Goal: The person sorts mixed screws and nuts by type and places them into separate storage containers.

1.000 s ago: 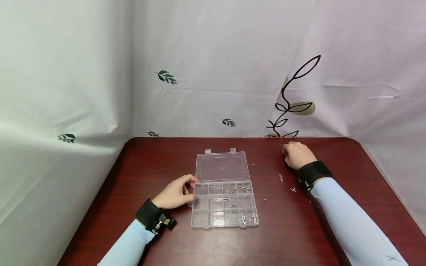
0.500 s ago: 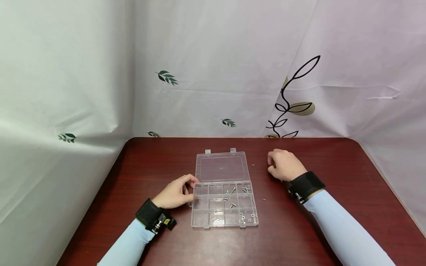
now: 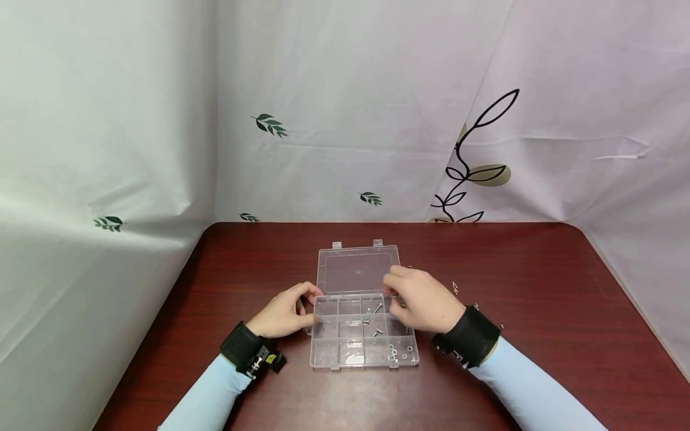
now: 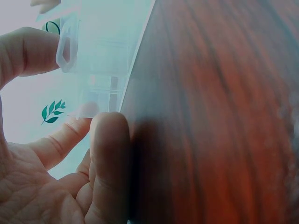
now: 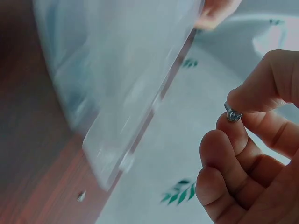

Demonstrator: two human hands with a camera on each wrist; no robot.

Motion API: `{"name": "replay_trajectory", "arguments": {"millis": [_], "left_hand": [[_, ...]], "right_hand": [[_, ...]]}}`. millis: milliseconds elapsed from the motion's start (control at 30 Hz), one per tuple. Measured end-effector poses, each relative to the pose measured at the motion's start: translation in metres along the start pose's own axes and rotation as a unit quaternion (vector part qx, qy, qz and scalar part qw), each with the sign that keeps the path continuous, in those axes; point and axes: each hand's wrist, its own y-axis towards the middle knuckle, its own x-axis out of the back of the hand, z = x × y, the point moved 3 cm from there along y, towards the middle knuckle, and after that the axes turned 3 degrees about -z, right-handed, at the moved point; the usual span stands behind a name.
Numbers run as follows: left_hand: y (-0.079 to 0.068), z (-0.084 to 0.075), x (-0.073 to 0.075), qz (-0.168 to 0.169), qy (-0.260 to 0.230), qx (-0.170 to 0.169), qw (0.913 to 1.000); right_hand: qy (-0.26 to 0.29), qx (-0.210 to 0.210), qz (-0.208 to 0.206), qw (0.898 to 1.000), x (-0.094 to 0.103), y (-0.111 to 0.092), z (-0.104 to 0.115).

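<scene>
A clear plastic compartment box (image 3: 325, 354) lies on the table with its lid (image 3: 357, 274) folded back away from me. My left hand (image 3: 283, 310) holds the box's left side between thumb and fingers; the left wrist view shows the thumb (image 4: 39, 51) against it. Over the back right compartments, my right hand (image 3: 423, 299) pinches a small metal screw (image 5: 234, 115) between thumb and index finger. Some compartments hold screws (image 3: 377, 333), and the front right one holds several nuts (image 3: 394, 352). The right hand hides part of the back right compartments.
Small loose screws (image 3: 455, 288) lie on the dark red table (image 3: 539, 269) to the right of the box. Another small metal piece (image 5: 81, 196) lies near the lid. A pale patterned cloth (image 3: 345, 120) hangs behind the table and along its sides.
My right hand has moved left and nearer, from the table's far right to above the box's back right compartments. The left hand and the box have stayed put.
</scene>
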Motion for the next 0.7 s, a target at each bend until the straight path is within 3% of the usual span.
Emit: {"name": "replay_trajectory", "arguments": {"millis": [200, 367, 567, 700], "left_hand": [[0.000, -0.001, 0.000, -0.001, 0.000, -0.001, 1.0000], [0.000, -0.002, 0.000, -0.002, -0.002, 0.001, 1.0000], [0.000, -0.003, 0.001, 0.000, 0.001, 0.005, 1.0000], [-0.001, -0.004, 0.001, 0.001, 0.001, 0.006, 1.0000]], "right_hand": [[0.013, 0.052, -0.004, 0.999, -0.006, 0.001, 0.026], [0.021, 0.067, 0.007, 0.997, -0.009, -0.002, 0.035], [0.029, 0.037, 0.060, 0.997, -0.009, -0.010, 0.033], [0.026, 0.014, 0.053, 0.998, -0.005, -0.013, 0.020]]}}
